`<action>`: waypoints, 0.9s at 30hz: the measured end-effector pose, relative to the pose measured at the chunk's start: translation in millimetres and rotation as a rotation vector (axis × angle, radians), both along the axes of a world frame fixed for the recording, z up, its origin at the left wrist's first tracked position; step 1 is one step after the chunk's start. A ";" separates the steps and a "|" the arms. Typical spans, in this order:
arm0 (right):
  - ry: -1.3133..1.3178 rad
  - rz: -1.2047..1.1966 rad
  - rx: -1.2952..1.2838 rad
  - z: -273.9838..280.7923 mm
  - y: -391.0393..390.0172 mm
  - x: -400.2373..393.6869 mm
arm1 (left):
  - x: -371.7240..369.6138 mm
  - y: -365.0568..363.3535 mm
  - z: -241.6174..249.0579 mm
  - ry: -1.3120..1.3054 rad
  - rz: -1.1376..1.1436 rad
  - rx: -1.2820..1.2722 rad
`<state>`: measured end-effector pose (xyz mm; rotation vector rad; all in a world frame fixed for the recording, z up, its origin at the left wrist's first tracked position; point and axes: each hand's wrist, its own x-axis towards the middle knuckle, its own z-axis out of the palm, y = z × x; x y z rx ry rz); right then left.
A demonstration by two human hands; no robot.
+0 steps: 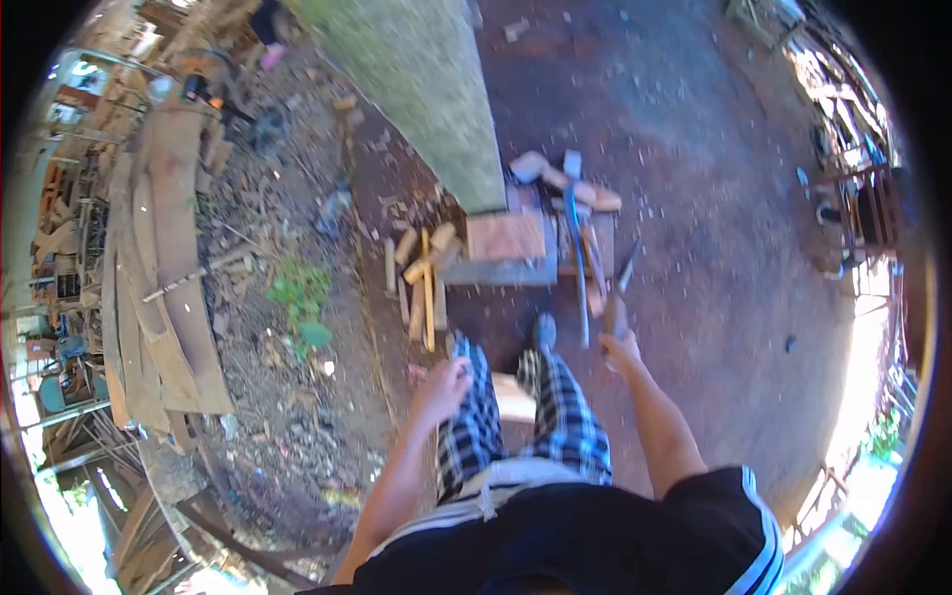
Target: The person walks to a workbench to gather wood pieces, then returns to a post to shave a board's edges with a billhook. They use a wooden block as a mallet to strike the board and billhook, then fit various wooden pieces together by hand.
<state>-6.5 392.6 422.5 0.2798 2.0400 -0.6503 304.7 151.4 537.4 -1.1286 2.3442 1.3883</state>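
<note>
My right hand (620,349) is closed round the handle of a long pointed tool (626,280), which points away from me. It is held to the right of the piles of wood. My left hand (451,382) is above my left thigh, with its fingers curled; whether it holds anything is too small to tell. Between the piles, a reddish wooden block (506,238) lies on a grey flat piece (501,271). A yellow stick (427,288) lies among wood pieces on the left. A blue curved bar (576,243) lies on the right pile.
A large greenish pillar (416,89) rises just beyond the block. Long curved boards (164,268) lie at far left, near a green plant (302,297) and scattered wood scraps. A dark metal frame (873,213) stands at the right edge.
</note>
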 end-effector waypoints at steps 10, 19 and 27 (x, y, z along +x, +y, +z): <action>-0.023 0.360 0.036 -24.2 -45.2 49.3 | 50.0 -21.1 -22.9 -0.346 -0.171 0.133; 0.423 0.458 -0.099 -179.3 -99.0 -11.4 | -91.6 -103.9 -226.5 -0.146 -0.420 0.051; 0.803 0.659 -0.306 -290.2 -161.7 -103.5 | -255.6 -142.3 -437.5 0.253 -0.556 -0.618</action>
